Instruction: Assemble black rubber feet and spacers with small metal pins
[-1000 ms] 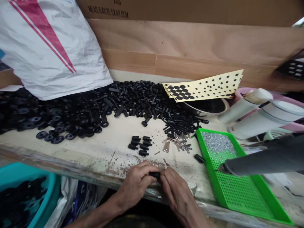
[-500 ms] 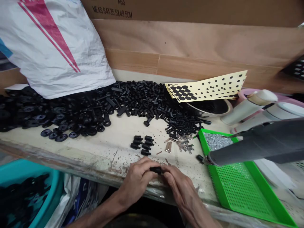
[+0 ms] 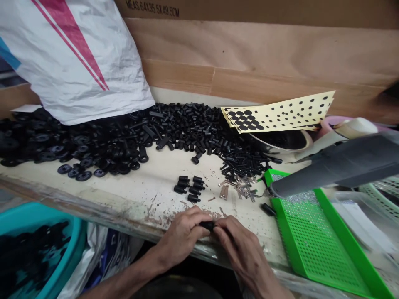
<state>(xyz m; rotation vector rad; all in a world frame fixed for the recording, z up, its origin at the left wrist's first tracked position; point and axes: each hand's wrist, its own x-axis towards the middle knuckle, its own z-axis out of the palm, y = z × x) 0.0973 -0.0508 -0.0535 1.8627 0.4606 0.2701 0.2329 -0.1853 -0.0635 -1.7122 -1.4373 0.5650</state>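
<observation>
The black part sits just below the center of the frame, near the front edge of the worktable. It is a small, dark, stubby piece, roughly cylindrical, lying close to level across the picture. Only its middle shows between the fingers, so its ends and finer details cannot be made out.

The left hand comes in from the bottom left, back of the hand up, its thumb and curled index finger pinching the part from its left side. The right hand comes in from the bottom right, fingers bent and bunched, tips drawn together against the part's right end; whether they grip the part itself or something small at its end, I cannot tell. Both forearms slant inward from the lower edge, and the hands nearly meet.

Just above the hands stand out seven black pieces in two loose columns, with thin metal strips to their right. A green tray fills the lower right.
</observation>
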